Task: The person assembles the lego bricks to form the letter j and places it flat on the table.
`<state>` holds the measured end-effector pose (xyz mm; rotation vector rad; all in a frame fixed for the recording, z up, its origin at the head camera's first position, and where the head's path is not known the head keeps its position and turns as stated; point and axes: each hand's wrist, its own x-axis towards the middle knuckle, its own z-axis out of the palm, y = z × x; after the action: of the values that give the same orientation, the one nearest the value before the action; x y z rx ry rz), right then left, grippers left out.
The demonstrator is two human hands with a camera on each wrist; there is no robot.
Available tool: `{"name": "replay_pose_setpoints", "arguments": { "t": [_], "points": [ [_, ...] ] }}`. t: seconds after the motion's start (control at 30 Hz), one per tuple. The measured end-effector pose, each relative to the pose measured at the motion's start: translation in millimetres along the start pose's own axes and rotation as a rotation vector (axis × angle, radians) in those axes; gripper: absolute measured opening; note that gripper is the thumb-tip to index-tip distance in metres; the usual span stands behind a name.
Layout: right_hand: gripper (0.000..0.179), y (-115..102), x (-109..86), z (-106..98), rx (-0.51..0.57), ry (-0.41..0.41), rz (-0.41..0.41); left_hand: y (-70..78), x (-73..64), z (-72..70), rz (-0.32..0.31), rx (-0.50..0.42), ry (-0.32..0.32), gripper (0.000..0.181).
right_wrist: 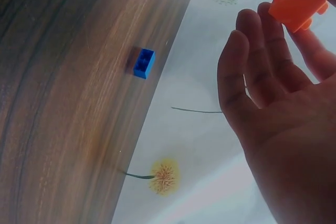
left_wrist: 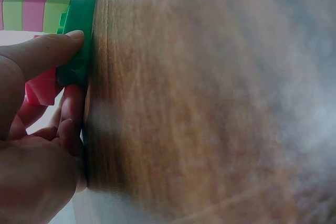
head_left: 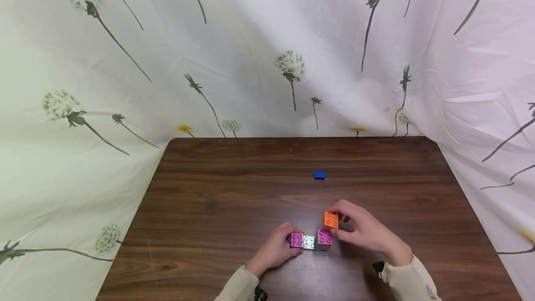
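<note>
My left hand grips a long green building brick low at the table, thumb on one side and fingers on the other. A pink brick sits on its left end, bare studs show in the middle, and a stack of alternating pink and light green bricks stands on its right end. Pink tops the stack in the head view. My right hand pinches an orange brick between thumb and forefinger, close over the back of that stack. In the right wrist view, the other fingers are extended.
A small blue brick lies farther back on the dark wooden table, its hollow side showing in the right wrist view. A white cloth printed with dandelions hangs behind the table and along its sides.
</note>
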<state>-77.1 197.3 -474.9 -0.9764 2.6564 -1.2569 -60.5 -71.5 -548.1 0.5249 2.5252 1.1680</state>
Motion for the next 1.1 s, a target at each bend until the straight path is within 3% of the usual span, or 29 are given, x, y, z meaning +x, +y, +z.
{"name": "replay_pose_setpoints", "arguments": {
  "t": [0.57, 0.9, 1.1],
  "points": [
    [0.041, -9.8, -5.1, 10.1, -0.008, -0.073, 0.059, -3.0, -1.0, 1.1, 0.035, -0.012, 0.018, 0.032],
    [0.037, -12.2, -7.3, 13.9, 0.010, -0.073, 0.022, 0.0, -0.9, -0.6, -0.024, -0.020, -0.018, 0.032],
    [0.039, -12.3, -9.4, 14.6, 0.006, -0.074, 0.023, 2.9, -1.1, -2.2, -0.018, -0.019, -0.014, 0.032]
  ]
}}
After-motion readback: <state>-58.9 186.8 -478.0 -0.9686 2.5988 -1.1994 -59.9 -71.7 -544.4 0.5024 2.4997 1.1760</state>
